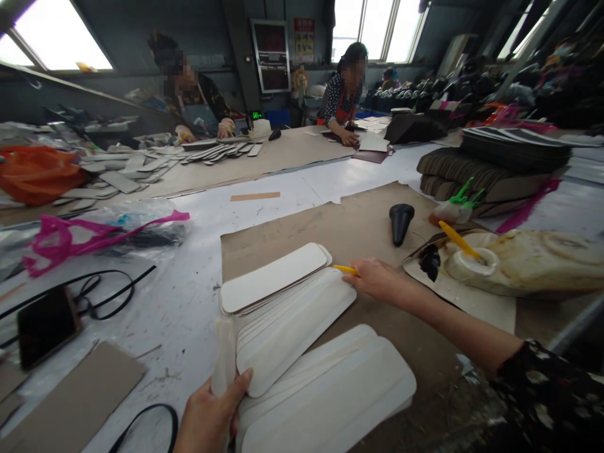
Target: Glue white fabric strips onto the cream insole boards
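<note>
My left hand [214, 409] is closed at the near left, with a pale, thin strip [224, 355] rising from its grip. Its thumb lies at the near corner of a fanned set of white rounded panels [297, 327]. At the far right end of that fan, my right hand [377, 279] is closed around a slim yellow tool [346, 270], whose tip points left over the panels; the rest is hidden in the fingers. Behind the fan lies a neat stack of white panels [274, 277]. Another overlapping pile of panels [340, 396] sits nearest me.
Right of my hands lie a stained plastic jug [542, 261] with a yellow stick [457, 240] in its mouth, a black cone [401, 223] and green-tipped bottles [460, 204]. A phone [47, 326] lies left. Two people [193, 100] work across the table.
</note>
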`<state>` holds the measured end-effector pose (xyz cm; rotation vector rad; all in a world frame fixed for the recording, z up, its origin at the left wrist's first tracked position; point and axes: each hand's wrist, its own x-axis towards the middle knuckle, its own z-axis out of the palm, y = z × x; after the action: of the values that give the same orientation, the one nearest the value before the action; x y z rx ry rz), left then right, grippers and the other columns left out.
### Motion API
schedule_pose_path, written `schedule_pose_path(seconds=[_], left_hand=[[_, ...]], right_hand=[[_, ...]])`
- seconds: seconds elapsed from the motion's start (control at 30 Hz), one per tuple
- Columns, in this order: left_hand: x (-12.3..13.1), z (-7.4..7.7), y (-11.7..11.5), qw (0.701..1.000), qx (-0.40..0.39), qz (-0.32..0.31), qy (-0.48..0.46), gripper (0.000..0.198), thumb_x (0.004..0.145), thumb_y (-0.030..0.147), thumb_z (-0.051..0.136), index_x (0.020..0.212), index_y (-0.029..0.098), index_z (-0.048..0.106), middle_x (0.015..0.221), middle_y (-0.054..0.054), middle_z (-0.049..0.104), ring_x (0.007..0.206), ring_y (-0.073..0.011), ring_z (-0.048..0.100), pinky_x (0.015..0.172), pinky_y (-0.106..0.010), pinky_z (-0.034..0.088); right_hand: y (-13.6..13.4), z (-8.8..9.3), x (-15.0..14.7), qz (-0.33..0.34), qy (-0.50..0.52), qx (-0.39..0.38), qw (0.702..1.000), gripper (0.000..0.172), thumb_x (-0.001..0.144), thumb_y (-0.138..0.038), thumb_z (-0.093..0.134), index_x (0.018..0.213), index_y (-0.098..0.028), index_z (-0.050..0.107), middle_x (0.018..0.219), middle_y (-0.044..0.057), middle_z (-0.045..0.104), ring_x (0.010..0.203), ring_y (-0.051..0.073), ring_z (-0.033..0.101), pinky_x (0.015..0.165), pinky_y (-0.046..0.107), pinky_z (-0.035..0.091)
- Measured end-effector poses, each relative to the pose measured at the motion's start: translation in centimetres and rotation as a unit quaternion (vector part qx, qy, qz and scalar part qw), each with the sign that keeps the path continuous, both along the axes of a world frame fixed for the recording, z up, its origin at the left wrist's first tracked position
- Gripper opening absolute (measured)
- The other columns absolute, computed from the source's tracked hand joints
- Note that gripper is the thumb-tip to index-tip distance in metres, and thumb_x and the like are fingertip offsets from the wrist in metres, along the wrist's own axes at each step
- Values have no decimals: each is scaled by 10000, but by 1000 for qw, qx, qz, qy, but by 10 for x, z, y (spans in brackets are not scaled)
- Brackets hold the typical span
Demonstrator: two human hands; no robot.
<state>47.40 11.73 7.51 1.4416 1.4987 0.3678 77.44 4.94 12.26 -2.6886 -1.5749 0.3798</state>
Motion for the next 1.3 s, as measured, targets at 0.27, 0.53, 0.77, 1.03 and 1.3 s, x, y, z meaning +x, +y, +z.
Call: schedule_pose_path(seconds=[0.27, 0.53, 0.77, 1.03, 1.3], left_hand=[[-2, 2, 1, 1000, -10, 7, -22, 359, 623, 515, 623, 525, 184, 521, 302, 55, 372, 385, -139, 356, 480, -272, 296], [-7, 10, 2, 989, -4, 35, -146, 285, 609, 381, 679, 542, 162, 509, 316, 63, 414, 361, -90, 353, 436, -223, 285], [-18, 27, 3, 969, 1, 53, -241, 333, 594, 420, 714, 641, 139, 539, 406, 62, 464, 411, -64, 378, 453, -192, 302], [-32, 44, -13, 938, -73, 76, -329, 379, 552, 405, 760, 585, 144, 487, 346, 65, 423, 338, -35, 326, 366, -165, 235], [-47, 43, -43, 920, -63, 121, -368, 407, 550, 408, 773, 580, 152, 458, 335, 83, 385, 329, -27, 315, 342, -150, 236]], right_hand=[[-12, 6, -5, -32, 74, 32, 996, 384, 879, -343, 318, 735, -159, 623, 557, 28, 646, 539, 133, 614, 532, 193, 401], [-14, 7, -6, -47, 78, 51, 995, 364, 848, -418, 390, 600, -192, 530, 475, 17, 584, 499, 166, 564, 533, 271, 373], [-21, 16, -7, -86, 333, 165, 924, 466, 676, -622, 585, 564, -196, 433, 446, -33, 423, 392, 84, 353, 382, 229, 257], [-52, 37, -42, -132, 483, 242, 831, 505, 585, -597, 696, 601, -191, 396, 479, -80, 305, 402, 44, 248, 347, 193, 149], [-93, 35, -70, -118, 437, 281, 847, 470, 655, -585, 661, 618, -181, 423, 521, -65, 323, 448, 59, 284, 373, 203, 225]])
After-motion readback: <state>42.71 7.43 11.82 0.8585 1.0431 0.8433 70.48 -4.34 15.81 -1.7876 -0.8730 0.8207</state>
